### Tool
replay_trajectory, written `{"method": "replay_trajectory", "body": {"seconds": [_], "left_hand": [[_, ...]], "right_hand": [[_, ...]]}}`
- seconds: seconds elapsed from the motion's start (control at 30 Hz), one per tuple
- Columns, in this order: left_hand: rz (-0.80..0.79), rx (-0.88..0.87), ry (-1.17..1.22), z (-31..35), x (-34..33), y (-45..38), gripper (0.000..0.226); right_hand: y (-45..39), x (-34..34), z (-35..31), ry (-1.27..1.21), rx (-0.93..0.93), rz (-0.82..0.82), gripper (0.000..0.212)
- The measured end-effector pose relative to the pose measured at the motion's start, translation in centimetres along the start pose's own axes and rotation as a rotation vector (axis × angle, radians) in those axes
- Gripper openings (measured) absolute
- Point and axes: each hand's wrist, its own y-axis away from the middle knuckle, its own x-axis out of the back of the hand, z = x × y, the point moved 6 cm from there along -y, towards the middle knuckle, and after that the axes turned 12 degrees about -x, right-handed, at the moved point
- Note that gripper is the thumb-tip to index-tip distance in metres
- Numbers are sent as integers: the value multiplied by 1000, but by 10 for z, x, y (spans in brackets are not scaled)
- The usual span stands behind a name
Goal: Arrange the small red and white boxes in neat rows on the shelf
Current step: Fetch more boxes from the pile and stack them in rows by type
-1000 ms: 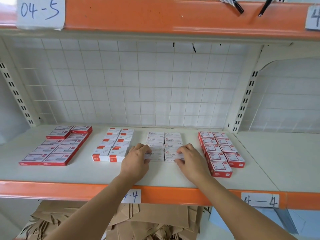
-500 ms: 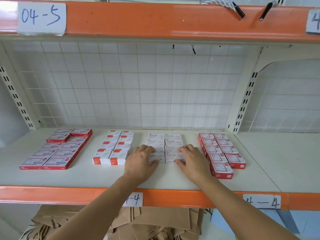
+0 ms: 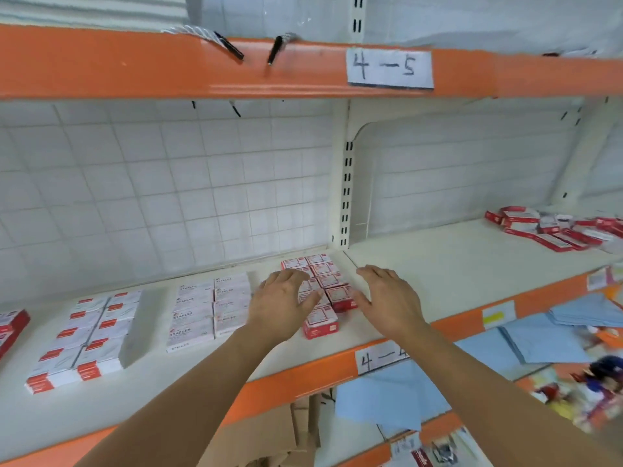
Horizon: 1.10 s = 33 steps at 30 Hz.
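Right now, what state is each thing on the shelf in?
left hand: open, over red block's left side
right hand: open, beside red block
red boxes: two columns, front box offset
white staples boxes: neat rows
loose red boxes: jumbled

On the shelf (image 3: pixel 438 264) four blocks of boxes sit in a row. The block by the upright (image 3: pixel 323 288) lies at centre, between the left hand (image 3: pixel 281 308) at 9 o'clock and the right hand (image 3: pixel 391 301) at 3 o'clock. At its 9 o'clock stands the staples block (image 3: pixel 209 308), then another block (image 3: pixel 91 335), then one at the frame's edge (image 3: pixel 10 326). A loose heap of boxes (image 3: pixel 556 227) lies at 2 o'clock, past the upright (image 3: pixel 345 193).
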Motion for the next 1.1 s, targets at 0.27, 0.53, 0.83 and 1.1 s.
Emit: {"method": "replay_trajectory", "body": {"seconds": [0.27, 0.53, 0.83, 1.1], "left_hand": [[-80, -151, 77, 126, -56, -55, 49], [-129, -260, 136, 244, -126, -107, 45], [-162, -387, 196, 332, -185, -200, 41], [-174, -464, 213, 368, -226, -289, 43]], "right_hand": [[19, 41, 149, 57, -160, 1, 51], [34, 78, 283, 90, -306, 2, 48], [13, 93, 397, 126, -447, -4, 41], [-56, 98, 468, 105, -509, 21, 42]]}}
